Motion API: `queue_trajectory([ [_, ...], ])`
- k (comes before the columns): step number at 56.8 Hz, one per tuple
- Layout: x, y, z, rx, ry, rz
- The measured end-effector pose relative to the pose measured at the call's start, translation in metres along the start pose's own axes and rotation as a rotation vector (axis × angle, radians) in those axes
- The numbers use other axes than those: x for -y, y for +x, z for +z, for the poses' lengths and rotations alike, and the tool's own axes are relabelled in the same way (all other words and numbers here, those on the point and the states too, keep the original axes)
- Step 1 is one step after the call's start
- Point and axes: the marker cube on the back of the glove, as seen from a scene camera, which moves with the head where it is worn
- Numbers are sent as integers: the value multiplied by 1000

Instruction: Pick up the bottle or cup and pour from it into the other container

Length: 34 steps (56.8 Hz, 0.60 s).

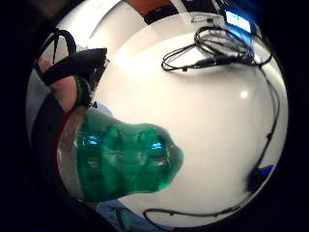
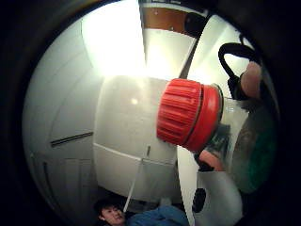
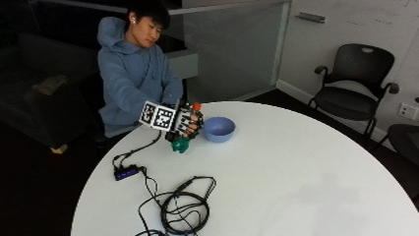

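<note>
My gloved right hand (image 3: 185, 122) grips a green plastic bottle (image 3: 181, 144) with a red cap (image 3: 196, 105). It holds the bottle roughly upright over the near-left part of the round white table (image 3: 294, 177). I cannot tell whether the base touches the table. A light blue bowl (image 3: 219, 129) stands on the table just right of the bottle, apart from it. The little finger side palm view is filled by the bottle's green base (image 1: 125, 162), with a finger (image 1: 67, 92) beside it. In the thumb side palm view the red cap (image 2: 188, 115) is close, with fingers (image 2: 251, 77) round the bottle's neck.
A coil of black cables (image 3: 183, 206) lies near the table's front edge, with a small black box (image 3: 126, 172) at the left edge. Two black chairs (image 3: 357, 83) stand beyond the table at the right. The person sits at the table's far left side.
</note>
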Motion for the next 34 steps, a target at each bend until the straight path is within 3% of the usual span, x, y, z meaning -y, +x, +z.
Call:
queue_trajectory([
  [8,3,-36,6,-239,-89,-1],
  [18,6,-82,29,-706,-205,-47],
  [34,15,-126,73,-1418,-270,-189],
])
